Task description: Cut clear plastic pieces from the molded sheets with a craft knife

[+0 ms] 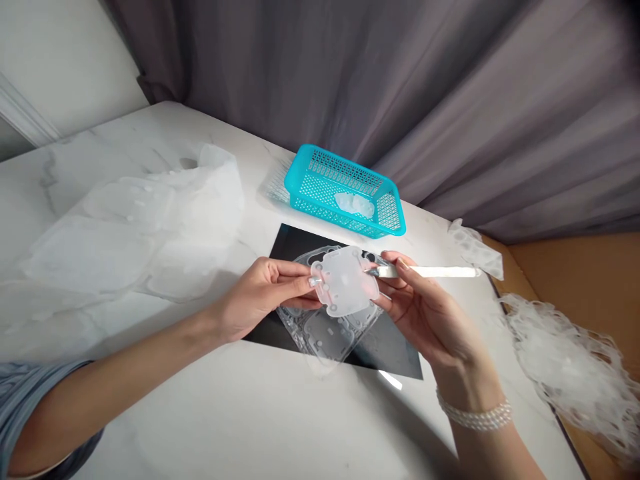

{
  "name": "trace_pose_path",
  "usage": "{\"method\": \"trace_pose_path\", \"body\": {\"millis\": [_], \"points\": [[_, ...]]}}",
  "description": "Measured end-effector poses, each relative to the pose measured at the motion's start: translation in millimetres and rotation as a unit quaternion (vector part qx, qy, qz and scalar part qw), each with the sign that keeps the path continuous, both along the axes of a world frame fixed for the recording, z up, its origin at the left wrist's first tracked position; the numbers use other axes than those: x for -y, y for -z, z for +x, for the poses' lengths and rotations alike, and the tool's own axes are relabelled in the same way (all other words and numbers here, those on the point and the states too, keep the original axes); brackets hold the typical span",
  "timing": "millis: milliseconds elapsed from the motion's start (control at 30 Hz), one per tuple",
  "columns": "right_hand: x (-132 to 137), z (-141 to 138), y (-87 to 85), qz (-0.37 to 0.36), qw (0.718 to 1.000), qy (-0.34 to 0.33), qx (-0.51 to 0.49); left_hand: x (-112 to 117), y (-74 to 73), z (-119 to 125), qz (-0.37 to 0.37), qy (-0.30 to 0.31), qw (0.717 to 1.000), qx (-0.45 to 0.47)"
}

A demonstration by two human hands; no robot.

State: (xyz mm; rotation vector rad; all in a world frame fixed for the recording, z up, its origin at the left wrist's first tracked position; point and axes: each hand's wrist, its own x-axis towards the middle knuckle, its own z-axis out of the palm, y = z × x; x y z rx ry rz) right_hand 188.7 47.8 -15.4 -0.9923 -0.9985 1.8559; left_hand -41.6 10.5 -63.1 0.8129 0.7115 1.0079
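Observation:
My left hand (260, 293) pinches the left edge of a thin, frosted translucent plastic piece (345, 283) with small holes, held above a black mat (395, 347). My right hand (425, 313) supports the piece's right edge and grips a slim silver-white tool (435, 271) whose tip touches the piece. Under the piece, a clear plastic sheet with cut-out shapes (320, 333) lies on the mat.
A teal perforated basket (345, 190) holding a few translucent pieces stands behind the mat. Crumpled clear plastic sheets (135, 233) lie at left. A pile of plastic offcuts (570, 367) sits at right by a brown floor edge. Grey curtains hang behind the white marble table (240, 413).

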Motion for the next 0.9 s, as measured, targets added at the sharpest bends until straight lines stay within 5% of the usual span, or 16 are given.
{"method": "trace_pose_path", "body": {"millis": [267,400,467,567,667,767,900], "points": [[-1,1,-4.7,0.002,0.999,0.019,0.026,-1,-0.7,1,0.012,-0.002,0.999,-0.047],[-22,-3,-16.4,0.142,0.983,0.103,0.054,0,2.1,0,0.114,-0.052,0.963,-0.237],[-48,-9,-17.1,0.305,0.929,0.177,0.114,5,7.0,1,0.263,-0.084,0.883,-0.379],[-99,-20,-6.2,0.482,0.810,0.220,0.252,22,17.7,10,0.502,-0.059,0.671,-0.543],[-135,-27,11.2,0.493,0.795,0.157,0.316,46,28.1,24,0.598,-0.019,0.486,-0.638],[-125,-31,23.2,0.494,0.790,0.109,0.347,68,33.8,34,0.543,-0.021,0.402,-0.737],[-52,-34,29.5,0.478,0.775,0.016,0.413,84,33.5,36,0.425,-0.005,0.373,-0.824]]}}
